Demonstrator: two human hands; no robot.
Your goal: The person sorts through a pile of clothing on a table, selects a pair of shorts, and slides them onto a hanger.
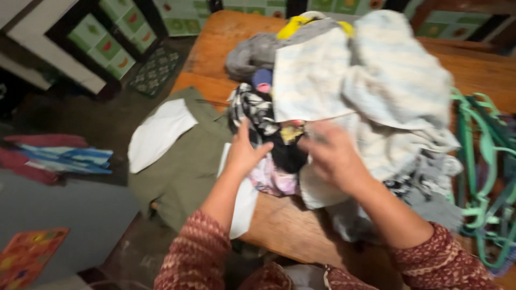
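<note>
A big heap of mixed clothes (371, 80) lies on a wooden table (215, 59): pale striped cloth on top, grey, yellow, black-and-white patterned and dark pieces beneath. My left hand (244, 153) rests on the heap's near edge, fingers on a black-and-white patterned garment (255, 110) and a dark piece (287, 153). My right hand (333, 156) is blurred, spread over the pale cloth just right of it. Whether either hand grips cloth is unclear. An olive-green garment with white pocket linings (180, 156) hangs off the table's left edge.
A bundle of green plastic hangers (484, 177) lies at the table's right end. Left of the table, on the floor, sit a dark patterned mat (156, 70), folded red and blue cloth (59, 156) and an orange patterned sheet (27, 258). Tiled walls stand behind.
</note>
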